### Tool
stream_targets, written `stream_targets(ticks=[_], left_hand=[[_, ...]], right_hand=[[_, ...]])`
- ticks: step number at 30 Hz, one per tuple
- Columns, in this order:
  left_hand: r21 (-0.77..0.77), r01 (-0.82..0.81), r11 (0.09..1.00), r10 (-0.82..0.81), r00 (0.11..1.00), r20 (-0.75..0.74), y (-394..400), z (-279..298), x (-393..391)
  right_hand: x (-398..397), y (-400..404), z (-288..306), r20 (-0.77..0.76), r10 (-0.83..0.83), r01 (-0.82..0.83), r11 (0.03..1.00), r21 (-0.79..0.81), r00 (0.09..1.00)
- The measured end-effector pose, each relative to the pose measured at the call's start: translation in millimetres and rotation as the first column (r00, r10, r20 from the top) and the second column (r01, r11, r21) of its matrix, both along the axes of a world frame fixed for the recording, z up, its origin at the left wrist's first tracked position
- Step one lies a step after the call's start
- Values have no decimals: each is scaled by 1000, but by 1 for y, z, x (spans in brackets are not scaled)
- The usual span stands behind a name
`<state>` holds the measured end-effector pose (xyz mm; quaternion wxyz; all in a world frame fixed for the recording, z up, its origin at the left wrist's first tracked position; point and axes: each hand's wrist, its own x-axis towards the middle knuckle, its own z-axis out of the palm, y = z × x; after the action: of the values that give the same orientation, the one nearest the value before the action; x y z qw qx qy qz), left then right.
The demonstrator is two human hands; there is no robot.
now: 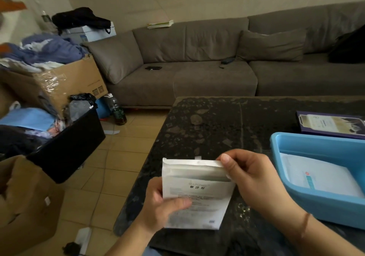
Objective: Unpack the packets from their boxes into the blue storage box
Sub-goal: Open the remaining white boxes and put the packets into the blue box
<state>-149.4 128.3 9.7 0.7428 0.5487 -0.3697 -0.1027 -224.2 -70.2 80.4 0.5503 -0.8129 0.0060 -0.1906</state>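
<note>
Head view: you hold a flat white box (197, 192) above the bench's (217, 121) near-left corner, its long axis running away from you, opened flap end pointing toward the far edge. Your left hand (164, 202) grips its lower left side, thumb across the printed face. Your right hand (250, 178) pinches the top right flap corner. Along the bench's right edge sits the blue storage box (308, 202), white packets (316, 174) lying flat inside; a purple box (331, 124) lies just beyond it.

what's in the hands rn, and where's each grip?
Both hold one white box: left hand grips its lower left edge, right hand pinches the opened top flap at the right corner.
</note>
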Motion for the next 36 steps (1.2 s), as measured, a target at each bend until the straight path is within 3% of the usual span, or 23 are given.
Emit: stream_targets(ticks=[3,6,10,17,24,28,32,34,36], left_hand=[[-20,-172,985,173,972,160,-1,-5,4],[-60,-390,919,383,846,371,-1,-11,13],[-67,-511,857,471,724,504,3,-13,17],[28,-560,828,536,804,258,-5,-13,-45],[242,-700,672,694,709,127,-41,-16,-62],[390,-736,553,680,669,298,-60,-25,-56],[624,-627,466,527,764,373,-66,-49,-57],[642,-625,444,452,775,441,-65,-60,-58],[594,-687,418,459,724,514,-65,-67,-54]], right_hand=[[18,7,-6,-20,-24,25,997,68,1000],[32,16,-12,-16,-63,65,991,114,998],[38,29,-16,-14,-115,116,985,126,993],[16,41,-41,23,-270,265,955,134,963],[20,39,-61,-100,-349,362,885,291,932],[4,34,-78,-213,-361,414,852,321,908],[-18,21,-94,-299,-306,356,926,125,904],[-18,12,-92,-424,-185,288,939,191,887],[-15,4,-86,-521,-114,293,915,277,846]])
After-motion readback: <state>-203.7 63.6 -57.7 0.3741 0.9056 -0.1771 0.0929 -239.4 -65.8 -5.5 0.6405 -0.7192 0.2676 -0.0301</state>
